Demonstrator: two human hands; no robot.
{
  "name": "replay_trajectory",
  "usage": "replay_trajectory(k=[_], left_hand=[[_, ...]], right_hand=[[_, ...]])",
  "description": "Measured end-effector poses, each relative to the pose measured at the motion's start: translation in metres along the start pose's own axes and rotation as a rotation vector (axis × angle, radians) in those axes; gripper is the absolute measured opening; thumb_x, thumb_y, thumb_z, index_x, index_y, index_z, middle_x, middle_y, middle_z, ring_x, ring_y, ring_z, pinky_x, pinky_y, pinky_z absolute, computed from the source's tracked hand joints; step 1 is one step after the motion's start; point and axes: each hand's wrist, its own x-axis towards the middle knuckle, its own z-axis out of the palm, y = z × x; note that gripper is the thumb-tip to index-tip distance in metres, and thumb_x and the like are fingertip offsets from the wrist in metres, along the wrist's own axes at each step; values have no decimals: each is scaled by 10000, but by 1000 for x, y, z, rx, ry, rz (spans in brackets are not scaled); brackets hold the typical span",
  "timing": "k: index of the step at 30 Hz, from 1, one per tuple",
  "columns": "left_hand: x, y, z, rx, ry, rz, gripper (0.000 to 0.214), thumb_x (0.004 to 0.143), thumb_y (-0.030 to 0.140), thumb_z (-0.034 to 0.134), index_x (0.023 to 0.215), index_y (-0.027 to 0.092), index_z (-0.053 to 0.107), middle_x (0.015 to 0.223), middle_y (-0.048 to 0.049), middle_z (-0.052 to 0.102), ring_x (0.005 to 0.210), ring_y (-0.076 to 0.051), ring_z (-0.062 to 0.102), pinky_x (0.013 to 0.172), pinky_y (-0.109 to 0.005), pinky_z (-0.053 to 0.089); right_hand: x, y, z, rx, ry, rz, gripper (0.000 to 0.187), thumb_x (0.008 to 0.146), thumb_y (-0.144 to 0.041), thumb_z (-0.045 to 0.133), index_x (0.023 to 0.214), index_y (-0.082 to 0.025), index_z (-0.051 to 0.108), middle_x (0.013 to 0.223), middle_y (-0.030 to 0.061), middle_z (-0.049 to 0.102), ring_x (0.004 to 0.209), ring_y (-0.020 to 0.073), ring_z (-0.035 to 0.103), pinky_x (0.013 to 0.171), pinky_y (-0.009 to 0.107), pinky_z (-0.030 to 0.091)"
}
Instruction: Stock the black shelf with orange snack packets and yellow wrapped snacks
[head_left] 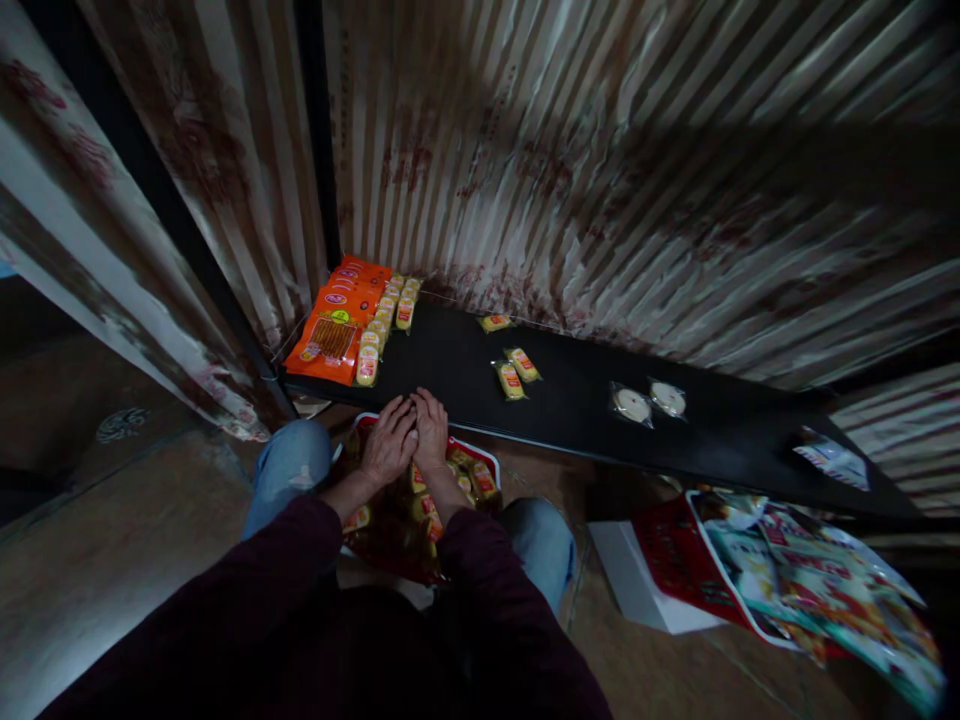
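My left hand (390, 442) and my right hand (430, 428) meet over a red basket (382, 570) with a white rim, between my knees. Backs up, they touch at the thumbs and fingertips, with the fingers bent and close together. Whatever they hold, if anything, is hidden beneath them. Small yellow wrapped snack packs (480, 478) with red-orange labels fill much of the basket. Just past my hands, at the shelf's left end, lie an orange snack bag (334, 320) and a row of similar yellow packs (367, 355).
On the black shelf (450, 380) lie several loose yellow packs (510, 380), two round white wrapped items (631, 403) and a white-and-blue packet (832, 460). A second red basket (667, 550) with large bags leans by a white box (637, 580). Curtains (525, 150) hang behind.
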Motion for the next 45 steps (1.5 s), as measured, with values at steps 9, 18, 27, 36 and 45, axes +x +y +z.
replay_trajectory(k=[9,18,27,36,45], left_hand=[[-48,-6,0,22,-337,-178,326,828,142,387,1078,130,596,1343,-152,520,1346,-230,371,1103,-438,346],[-64,-4,15,103,-475,-286,416,750,88,427,1113,114,627,1223,-159,621,1245,-232,489,1085,-426,342],[-55,-12,-5,356,-162,-562,442,722,104,481,1151,68,581,1421,-219,418,1384,-368,254,1054,-556,315],[-54,-13,2,71,-115,-628,486,747,39,430,1210,126,549,1436,-153,404,1285,-278,437,1061,-417,388],[-49,-22,2,-353,17,-873,176,789,229,510,889,177,644,960,-106,685,995,-240,625,968,-407,435]], right_hand=[[-51,8,-5,-121,-124,-116,575,822,-85,435,1390,-176,410,1550,83,237,1441,246,108,1113,454,238],[-92,17,15,-108,-347,51,399,784,-80,490,1144,-134,652,1357,144,521,1329,258,373,1113,414,282],[-85,-8,39,-92,-287,129,405,819,-63,445,1175,-128,628,1378,145,504,1355,259,337,1102,435,266],[-88,-3,40,-39,-338,76,388,819,-72,460,1154,-130,646,1264,115,613,1334,226,372,1115,383,272],[-82,-1,37,73,-245,200,440,797,-134,516,1231,-120,586,1237,110,627,1208,200,513,1067,316,362]])
